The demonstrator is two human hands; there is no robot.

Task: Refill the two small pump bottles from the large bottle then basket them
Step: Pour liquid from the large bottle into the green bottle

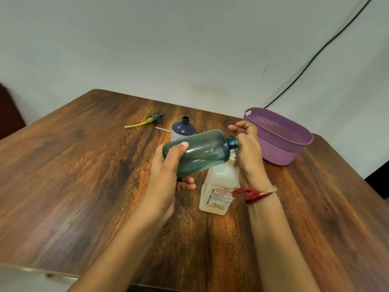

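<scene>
1. The wooden surface (pixel 84 175) carries everything; the white bottle (pixel 219 186), labelled and upright, stands near its middle
2. The purple basket (pixel 275 150) sits right of and beyond the white bottle, with nothing visible in it
3. The teal bottle (pixel 206 150) is held nearly on its side just above the white bottle, its uncapped neck over that bottle's top
4. The left hand (pixel 166 165) grips the teal bottle's base, thumb on top and fingers beneath
5. The right hand (pixel 248 148) covers the white bottle's top with fingers curled; I cannot tell what it grips
6. The dark blue bottle (pixel 183 128) stands uncapped behind the white bottle, to its left
7. A pump (pixel 154 119) with a yellow tube lies further left still
8. Filling seems barely begun; next, one neck must meet the other squarely, tilted slowly to avoid spills
</scene>
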